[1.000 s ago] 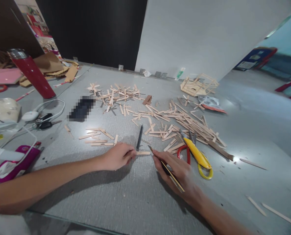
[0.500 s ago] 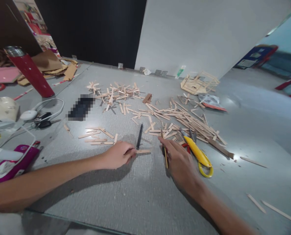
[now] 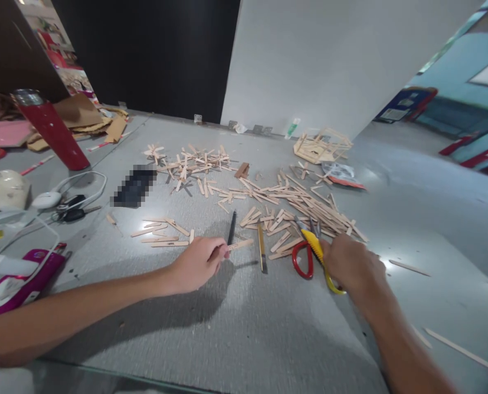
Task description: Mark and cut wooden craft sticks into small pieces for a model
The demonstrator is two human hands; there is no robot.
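Note:
My left hand [image 3: 203,264] pinches a short flat wooden craft stick [image 3: 241,244] just above the table, its free end pointing right. A black pen [image 3: 232,227] lies behind those fingertips. Between my hands a yellow cutter knife [image 3: 262,249] rests on the table. On the right, my right hand [image 3: 354,268] is curled down over the yellow-handled cutting tool [image 3: 314,245], its fingers mostly hidden, so what they grip does not show. Beside it lies a red scissor handle [image 3: 302,260]. Many loose craft sticks [image 3: 309,205] are heaped behind.
A red bottle [image 3: 53,134] stands at the left, near a white cable, keys [image 3: 75,214] and a purple case [image 3: 30,273]. Further back are a pile of star-shaped stick pieces [image 3: 203,161] and a stick frame [image 3: 321,146]. Pointed sticks [image 3: 459,348] lie at the right front.
My right hand has let go of the cutter knife, now on the table, and moved right over the yellow tool. My left hand still holds the craft stick, now tilted up slightly.

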